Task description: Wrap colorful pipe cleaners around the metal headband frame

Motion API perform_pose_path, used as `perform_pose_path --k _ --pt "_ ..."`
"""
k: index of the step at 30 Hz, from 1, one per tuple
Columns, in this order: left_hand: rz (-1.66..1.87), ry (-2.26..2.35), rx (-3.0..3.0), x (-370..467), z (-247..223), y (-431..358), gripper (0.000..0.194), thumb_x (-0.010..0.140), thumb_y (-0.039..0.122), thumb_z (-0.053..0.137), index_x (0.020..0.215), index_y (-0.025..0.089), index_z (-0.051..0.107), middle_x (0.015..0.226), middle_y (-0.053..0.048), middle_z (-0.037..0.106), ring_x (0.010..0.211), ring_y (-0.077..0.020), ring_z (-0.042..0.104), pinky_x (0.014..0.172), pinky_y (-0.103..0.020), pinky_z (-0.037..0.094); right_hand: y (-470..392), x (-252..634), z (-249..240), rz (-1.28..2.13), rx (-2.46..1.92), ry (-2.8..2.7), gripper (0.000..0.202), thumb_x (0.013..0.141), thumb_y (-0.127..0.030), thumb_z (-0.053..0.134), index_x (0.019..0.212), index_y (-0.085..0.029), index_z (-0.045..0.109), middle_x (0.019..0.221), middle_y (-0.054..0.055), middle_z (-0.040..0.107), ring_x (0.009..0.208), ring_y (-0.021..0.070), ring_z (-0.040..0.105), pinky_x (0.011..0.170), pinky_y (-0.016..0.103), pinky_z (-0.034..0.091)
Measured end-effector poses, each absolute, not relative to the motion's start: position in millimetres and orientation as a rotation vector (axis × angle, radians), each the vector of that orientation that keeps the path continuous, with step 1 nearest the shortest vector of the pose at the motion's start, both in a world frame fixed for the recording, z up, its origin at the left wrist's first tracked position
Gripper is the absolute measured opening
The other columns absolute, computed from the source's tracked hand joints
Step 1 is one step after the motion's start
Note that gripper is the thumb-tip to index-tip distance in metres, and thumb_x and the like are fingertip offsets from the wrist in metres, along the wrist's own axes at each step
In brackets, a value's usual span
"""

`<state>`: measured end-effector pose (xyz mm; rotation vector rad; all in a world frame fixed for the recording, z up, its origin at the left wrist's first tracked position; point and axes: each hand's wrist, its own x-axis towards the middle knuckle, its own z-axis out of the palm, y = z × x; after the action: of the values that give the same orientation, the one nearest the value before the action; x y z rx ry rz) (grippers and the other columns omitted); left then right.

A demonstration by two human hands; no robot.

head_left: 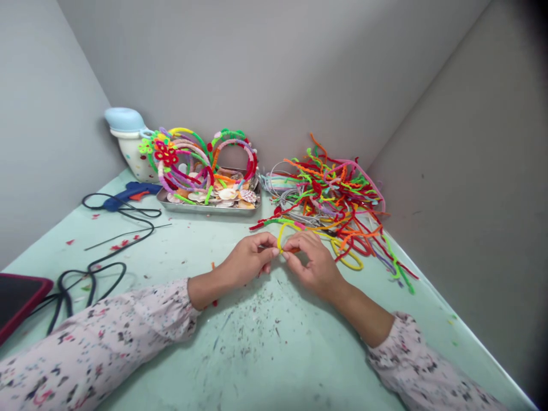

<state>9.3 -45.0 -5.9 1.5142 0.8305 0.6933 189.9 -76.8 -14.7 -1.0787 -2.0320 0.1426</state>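
Near the middle of the pale green table (pixel 274 354), my left hand (pixel 252 258) pinches the end of a yellow pipe cleaner (pixel 280 233) between thumb and fingers. My right hand (pixel 311 260) meets it fingertip to fingertip, closed on the same yellow piece, which curves up in a small loop above the fingers. Just behind my right hand lies a tangled heap of colourful pipe cleaners (pixel 338 188), red, orange, green and yellow. Some strands reach close to my fingers.
A metal tray (pixel 209 210) holds shells and wrapped colourful hoops (pixel 233 137). To its left are a white cup with blue lid (pixel 132 151), a blue glue gun (pixel 128 194) and a looping black cable (pixel 92 268). A red-edged device (pixel 21 302) lies far left.
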Motion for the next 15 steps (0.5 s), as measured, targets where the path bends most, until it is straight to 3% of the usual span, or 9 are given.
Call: perform_pose_path --k 15 --pt "0.715 0.769 1.48 8.1 -4.0 -44.4 0.019 0.076 0.031 0.065 0.081 0.016 0.055 0.051 0.008 0.046 0.041 -0.0042 0.04 0.039 -0.015 0.031 -80.3 188.9 -11.9 0.185 -1.064 -1.998 0.008 0.081 -0.015 0.056 0.084 -0.022 0.053 0.08 0.002 0.059 0.083 0.0199 0.054 0.079 0.037 0.042"
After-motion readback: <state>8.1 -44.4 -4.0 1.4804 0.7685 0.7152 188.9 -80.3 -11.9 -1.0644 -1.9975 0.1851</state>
